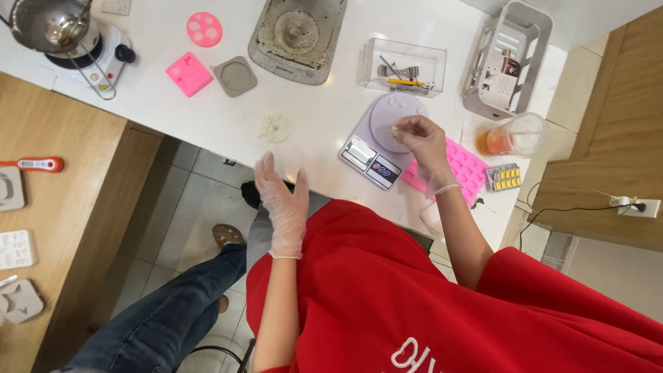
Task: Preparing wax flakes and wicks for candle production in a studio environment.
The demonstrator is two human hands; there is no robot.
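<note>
The step in hand looks like weighing: the right hand (421, 138), in a thin clear glove, hovers over the round pale platform of the small lilac kitchen scale (387, 135), its fingertips pinched on a tiny whitish piece (396, 128) — too small to tell what it is. The left hand (282, 200), gloved likewise, lies flat and spread at the near edge of the white tabletop (207, 117), holding nothing. The scale stands directly under the right hand and well to the right of the left one. Just beside the scale, partly under the right wrist, lies a pink silicone mould tray with many small cells (469, 166); a small white fluted disc (275, 128) sits on the tabletop beyond the left hand. By my judgement, the next move calls for a steady, light release onto the platform — with the display left uncovered.
</note>
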